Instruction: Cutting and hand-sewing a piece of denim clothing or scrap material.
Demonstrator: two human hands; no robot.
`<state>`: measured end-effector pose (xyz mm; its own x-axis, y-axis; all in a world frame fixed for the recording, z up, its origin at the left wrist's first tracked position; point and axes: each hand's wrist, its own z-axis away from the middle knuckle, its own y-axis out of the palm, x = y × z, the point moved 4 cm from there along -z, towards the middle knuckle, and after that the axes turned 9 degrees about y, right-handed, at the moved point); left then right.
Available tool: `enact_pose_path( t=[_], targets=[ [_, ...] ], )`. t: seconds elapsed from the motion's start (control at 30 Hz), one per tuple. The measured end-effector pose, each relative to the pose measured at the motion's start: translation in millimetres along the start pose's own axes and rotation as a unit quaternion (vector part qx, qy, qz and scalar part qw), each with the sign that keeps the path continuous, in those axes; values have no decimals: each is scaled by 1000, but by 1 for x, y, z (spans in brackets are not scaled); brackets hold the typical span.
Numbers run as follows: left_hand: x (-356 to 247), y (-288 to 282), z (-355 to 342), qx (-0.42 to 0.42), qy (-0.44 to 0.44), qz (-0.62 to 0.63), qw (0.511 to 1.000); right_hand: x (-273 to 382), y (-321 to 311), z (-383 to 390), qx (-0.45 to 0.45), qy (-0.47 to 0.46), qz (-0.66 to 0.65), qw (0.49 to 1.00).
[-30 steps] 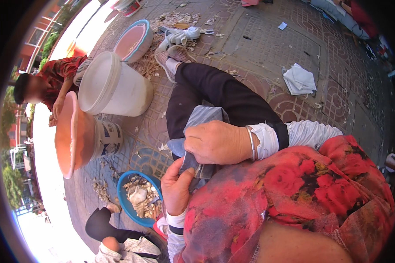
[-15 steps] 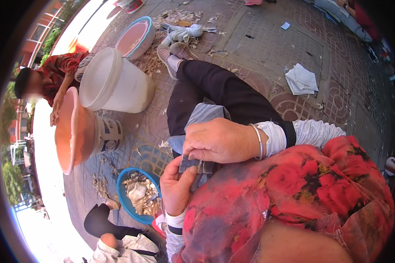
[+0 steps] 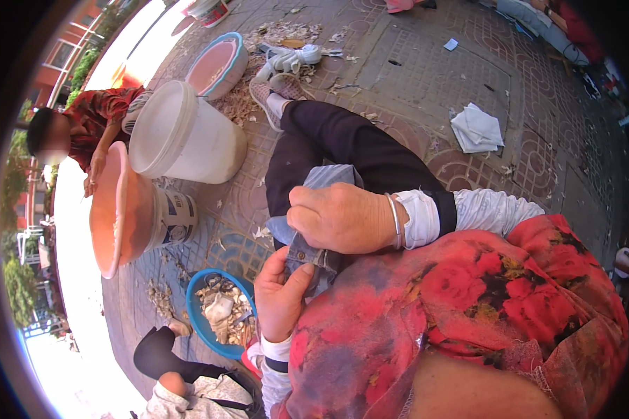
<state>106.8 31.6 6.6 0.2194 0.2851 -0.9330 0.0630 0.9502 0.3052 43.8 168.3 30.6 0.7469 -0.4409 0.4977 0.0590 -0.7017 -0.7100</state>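
Note:
My right hand (image 3: 343, 218), with a bangle at the wrist, pinches a grey-blue denim garment (image 3: 326, 177) held over my crossed, dark-trousered legs (image 3: 356, 140). Below it, my left hand (image 3: 279, 297) grips the cloth between thumb and fingers, beside a small metal button (image 3: 300, 255). The right fingertips are mostly curled out of sight against the cloth. A red floral cloth (image 3: 468, 293) covers the lower right, close under both hands.
A blue basin of scraps (image 3: 223, 314) sits left of me. A white bucket (image 3: 199, 143), orange basin on a bucket (image 3: 112, 216) and pink basin (image 3: 213, 63) stand beyond. Another person (image 3: 87, 129) leans at the orange basin; someone else (image 3: 196, 394) is lower left. Folded white paper (image 3: 475, 129) lies right.
The cloth has shifted between my fingers: a metal button now shows where zipper teeth showed earlier. My right hand has moved slightly up and left.

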Motion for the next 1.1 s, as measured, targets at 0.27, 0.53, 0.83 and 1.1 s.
enact_pose_path(
  t=[0.27, 0.53, 0.83, 1.1],
  targets=[
    [5, -5, -2, -40, -11, 56, 998, -56, 5, 1, -138, 130, 16, 982],
    [7, -8, -7, -67, 14, 94, 993, -36, -5, -3, 66, 170, -282, 942],
    [4, -3, -6, -32, 3, 110, 993, -30, 7, -5, 66, 100, -268, 956],
    [1, -13, -7, -4, 89, -322, 943, -30, 13, 3, 198, 47, -215, 955]
  ],
)
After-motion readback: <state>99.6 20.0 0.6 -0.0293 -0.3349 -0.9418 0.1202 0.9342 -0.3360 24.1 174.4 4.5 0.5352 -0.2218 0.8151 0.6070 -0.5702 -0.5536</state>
